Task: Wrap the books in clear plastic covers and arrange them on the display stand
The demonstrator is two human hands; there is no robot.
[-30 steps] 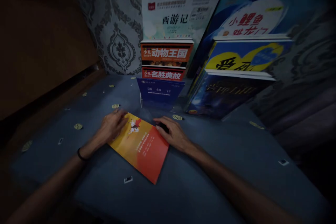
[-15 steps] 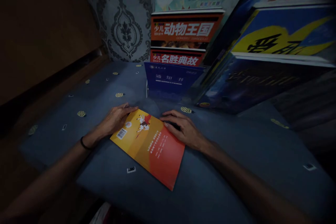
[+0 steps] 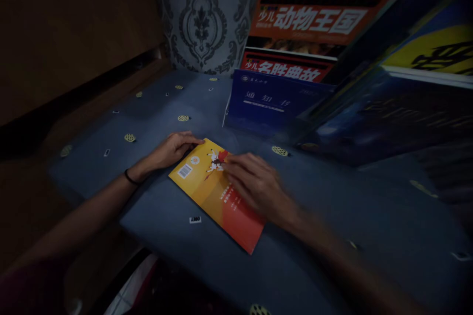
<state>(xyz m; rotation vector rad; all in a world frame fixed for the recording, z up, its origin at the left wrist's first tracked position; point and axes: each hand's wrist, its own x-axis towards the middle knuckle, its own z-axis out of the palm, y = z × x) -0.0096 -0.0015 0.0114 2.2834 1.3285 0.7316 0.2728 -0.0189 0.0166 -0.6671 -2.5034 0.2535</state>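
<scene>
Dim blue counter [image 3: 155,108] carries the orange booklet [image 3: 207,189] lying flat, touched at its far corner by the flat-spread left hand [image 3: 172,147] and covered by the spread, blurred right hand [image 3: 258,184]; light, even pressure is advised.

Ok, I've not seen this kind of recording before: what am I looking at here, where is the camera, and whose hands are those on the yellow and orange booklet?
The one view comes from a camera worn on a person's head, looking forward and down, so both arms belong to the wearer. There is no machine. The left hand, with a dark band at the wrist, rests at the upper left edge of a yellow and orange booklet lying flat on a blue patterned cloth. The right hand, blurred, lies open on top of the booklet. Neither hand grips anything. Behind, a blue folder and red-titled books stand propped upright.
</scene>
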